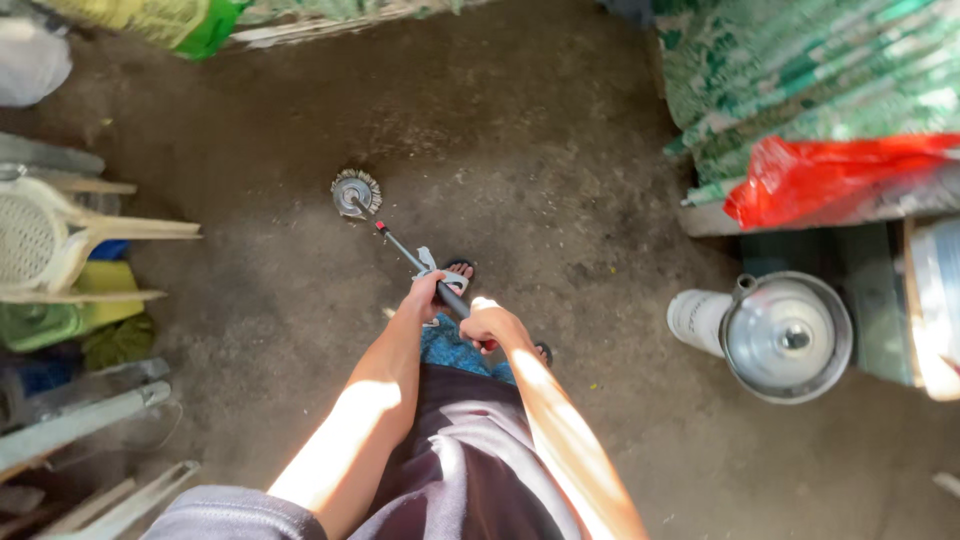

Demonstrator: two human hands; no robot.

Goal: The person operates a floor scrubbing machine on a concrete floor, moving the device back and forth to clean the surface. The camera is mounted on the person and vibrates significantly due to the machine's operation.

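Below both hands (462,310), seemingly gripped: pole (412,258), brush head (356,192) ahead.

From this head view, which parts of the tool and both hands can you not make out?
- Head view: the wire brush head is too small to show bristle wear.
- The tool handle is covered by the left hand and right hand.
- The feet are hidden behind the hands and knees.

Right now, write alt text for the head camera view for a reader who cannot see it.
Seen from above, a person's left hand and right hand grip a long-handled tool whose round wire-brush head sits on a dirt floor. A pale plastic chair stands at left; a metal pot lid and red plastic bag lie at right.
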